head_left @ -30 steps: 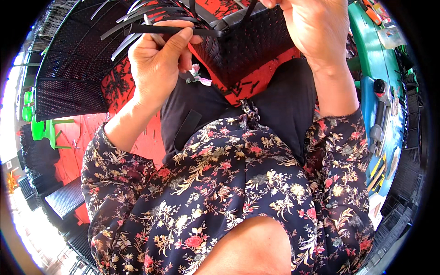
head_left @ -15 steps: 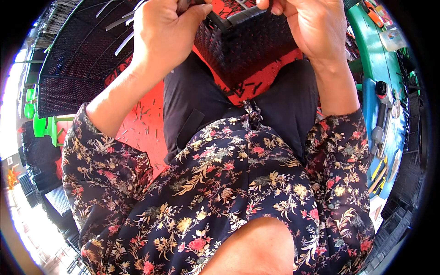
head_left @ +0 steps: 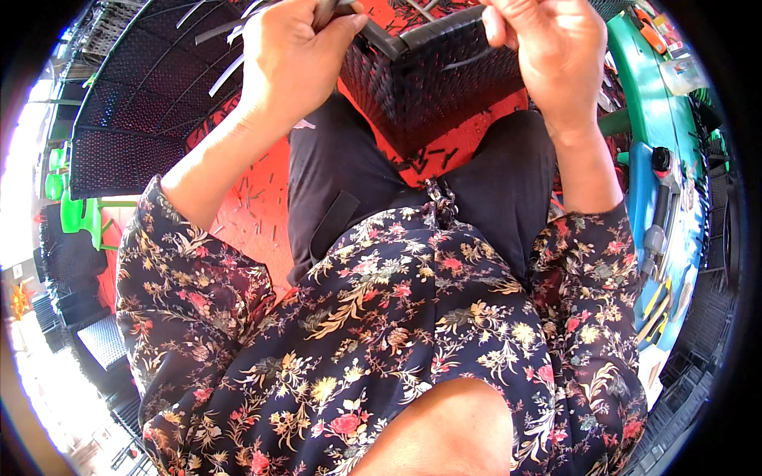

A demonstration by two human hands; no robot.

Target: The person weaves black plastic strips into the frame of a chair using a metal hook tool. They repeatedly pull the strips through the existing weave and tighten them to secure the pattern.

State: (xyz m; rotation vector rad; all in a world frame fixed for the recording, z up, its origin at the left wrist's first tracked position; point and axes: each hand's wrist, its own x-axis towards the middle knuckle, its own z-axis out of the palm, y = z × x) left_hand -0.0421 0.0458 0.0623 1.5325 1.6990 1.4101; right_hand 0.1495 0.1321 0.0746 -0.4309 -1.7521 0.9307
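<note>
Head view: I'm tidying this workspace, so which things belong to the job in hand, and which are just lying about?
In the job:
black woven piece, right hand by its top edge
dark piece pinched in the left hand

Apparently just lying about:
grey tool on the blue surface
yellow-handled tools
clear container
black scraps on the red floor

Red floor (head_left: 263, 222), scattered dark scraps (head_left: 429, 159), green bench (head_left: 640, 73), clear container (head_left: 683, 77) atop
</note>
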